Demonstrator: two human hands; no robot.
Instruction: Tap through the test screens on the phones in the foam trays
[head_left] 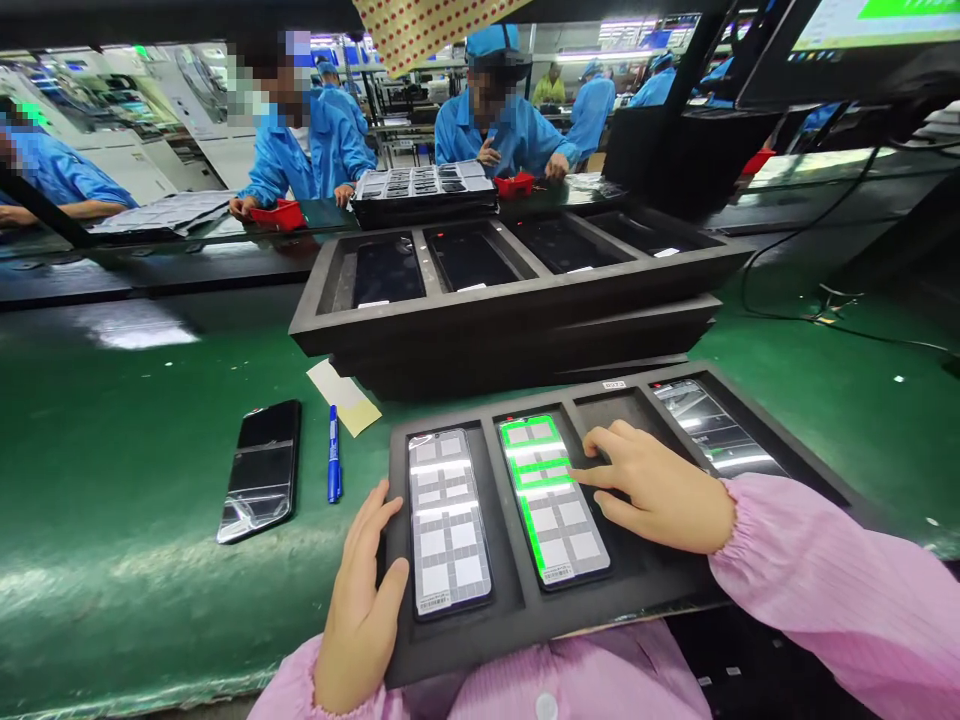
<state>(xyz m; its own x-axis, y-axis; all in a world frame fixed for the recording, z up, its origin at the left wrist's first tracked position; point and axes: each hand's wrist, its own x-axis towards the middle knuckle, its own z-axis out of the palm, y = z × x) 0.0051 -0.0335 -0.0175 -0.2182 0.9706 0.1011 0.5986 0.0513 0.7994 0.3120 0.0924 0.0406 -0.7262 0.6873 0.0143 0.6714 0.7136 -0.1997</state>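
Observation:
A black foam tray [510, 610] lies in front of me with smartphones in its compartments. My left hand [367, 590] rests against the tray's left edge, fingers stretched out, holding nothing. Beside it, in the leftmost compartment, lies a smartphone [450, 520] with a grey and white grid on its screen. My right hand [645, 485] has its index fingertip at the right side of the second smartphone [555, 520], whose grid is partly green. The other fingers are loosely bent and hold nothing. Partly behind my right hand is a compartment with no phone visible; farther right lies a dark smartphone [712, 430].
Left on the green table [112, 480] lie a dark smartphone [260, 470], a blue marker [334, 455] and a paper slip [345, 397]. Stacked foam trays [510, 340] with phones stand behind. A monitor [862, 50] hangs upper right. Several people in blue work beyond.

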